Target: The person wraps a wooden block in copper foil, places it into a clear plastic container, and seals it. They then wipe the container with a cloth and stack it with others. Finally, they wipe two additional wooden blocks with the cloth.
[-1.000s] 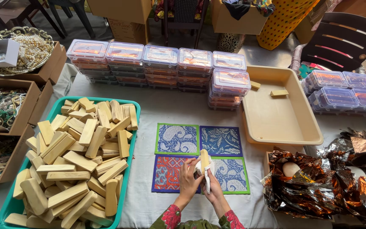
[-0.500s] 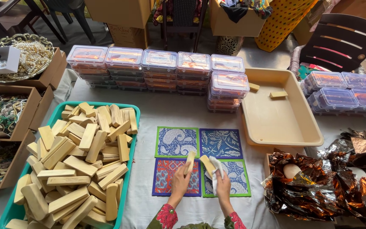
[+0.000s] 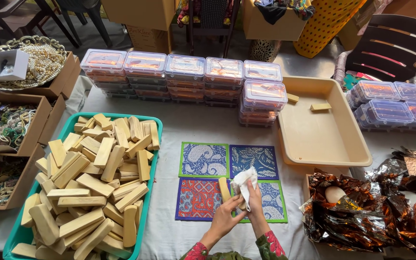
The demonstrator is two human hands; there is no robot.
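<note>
At table's near edge, over four patterned mats [image 3: 227,180], left hand [image 3: 226,217] grips one pale bar [image 3: 224,188] & right hand [image 3: 252,196] clutches a white cloth [image 3: 242,182] against it; green tray [image 3: 153,144] at left holds many bars, beige tray [image 3: 328,144] only two.

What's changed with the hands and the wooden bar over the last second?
Half a second ago the hands were apart, one pale piece in each. Now they have come together over the printed mats: the left hand holds the wooden bar upright, and the right hand presses a white cloth against it. The green tray of bars, the stacked clear boxes and the beige tray stayed put.
</note>
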